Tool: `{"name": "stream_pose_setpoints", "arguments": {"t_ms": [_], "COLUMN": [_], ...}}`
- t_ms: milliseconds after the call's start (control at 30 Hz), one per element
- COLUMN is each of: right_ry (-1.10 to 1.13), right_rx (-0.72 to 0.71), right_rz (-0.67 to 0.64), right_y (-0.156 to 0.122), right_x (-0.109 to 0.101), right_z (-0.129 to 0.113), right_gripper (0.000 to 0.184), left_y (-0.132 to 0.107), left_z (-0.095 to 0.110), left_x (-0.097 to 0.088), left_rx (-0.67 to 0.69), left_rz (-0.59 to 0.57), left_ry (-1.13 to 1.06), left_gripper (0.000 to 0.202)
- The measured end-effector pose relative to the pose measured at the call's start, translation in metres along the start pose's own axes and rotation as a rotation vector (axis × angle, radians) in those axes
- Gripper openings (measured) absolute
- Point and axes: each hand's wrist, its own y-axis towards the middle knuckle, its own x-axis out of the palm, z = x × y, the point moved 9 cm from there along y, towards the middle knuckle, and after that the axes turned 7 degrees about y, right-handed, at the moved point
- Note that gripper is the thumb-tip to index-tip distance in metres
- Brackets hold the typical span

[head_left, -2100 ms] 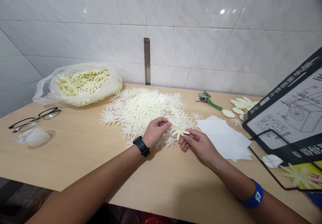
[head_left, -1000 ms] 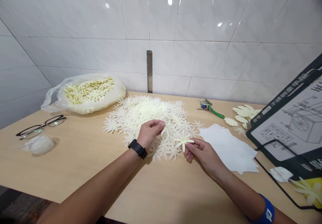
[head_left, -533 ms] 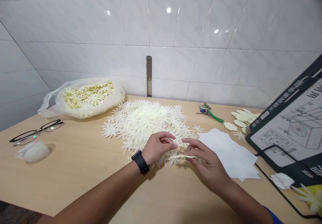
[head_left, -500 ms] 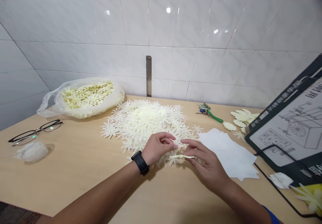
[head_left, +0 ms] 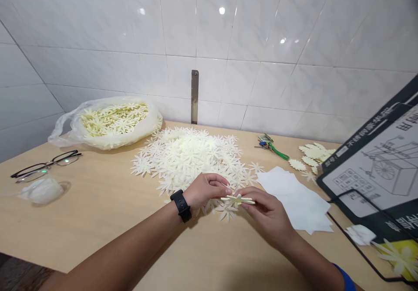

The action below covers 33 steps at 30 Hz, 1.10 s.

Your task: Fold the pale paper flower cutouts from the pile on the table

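1. Flower cutout [head_left: 237,201], pale and seen almost edge-on, is hovering over the near side of a pile of white cutouts [head_left: 189,156].
2. We are pinching it by its right side with our right hand [head_left: 271,216], that grip being closed on it.
3. We are keeping our left hand [head_left: 203,194] just beside its left petals, thumb and forefinger close together; we are not seeing clearly whether that grip is holding anything.
4. We are wearing a black watch [head_left: 181,206] on the left wrist.
5. White sheets [head_left: 294,204] are lying on the counter [head_left: 163,247], right of the pile.
6. Farther off, we are seeing a plastic bag [head_left: 145,130] of cutouts and glasses [head_left: 48,164] on the left, keys [head_left: 263,140] and a printed box [head_left: 385,164] on the right.
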Motion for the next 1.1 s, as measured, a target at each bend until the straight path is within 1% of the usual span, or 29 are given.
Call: {"name": "stream_pose_setpoints", "arguments": {"t_ms": [100,233,467,633,733,900,967,1033,1100], "right_ry": [-0.018,-0.053,-0.087,-0.101,-0.109,-0.135,-0.140,-0.150,-0.158], "right_rx": [-0.010,-0.048,-0.142,-0.177,-0.191,-0.205,-0.181,-0.135,-0.088], "right_rz": [0.032,0.058,0.042,0.007,-0.007,-0.033,-0.053,-0.075,-0.100], "right_y": [0.000,-0.002,-0.004,-0.005,-0.004,-0.007,-0.008,-0.007,-0.006], "right_x": [-0.003,-0.005,-0.005,-0.001,0.001,0.002,0.003,0.006,0.011], "right_z": [-0.001,-0.006,-0.015,-0.019,-0.019,-0.018,-0.015,-0.011,-0.008], "right_gripper": [0.011,0.011,0.016,0.022,0.023,0.025,0.023,0.020,0.018], "left_y": [0.000,0.000,-0.001,-0.002,0.000,-0.003,-0.006,-0.009,-0.011], "left_z": [-0.004,-0.004,-0.005,-0.005,0.002,0.021,0.026,0.029,0.030], "left_x": [0.000,0.004,0.009,0.007,0.003,-0.004,-0.004,-0.002,-0.001], "left_rx": [-0.038,-0.034,-0.081,-0.095,-0.022,0.148,0.195,0.230,0.251], "left_rz": [-0.004,-0.039,-0.088,-0.076,-0.027,0.118,0.163,0.184,0.212], "left_ry": [-0.105,-0.213,-0.279,-0.285,-0.200,0.033,0.106,0.187,0.255], "left_gripper": [0.031,0.031,0.031,0.029,0.029,0.021,0.018,0.016,0.016]}}
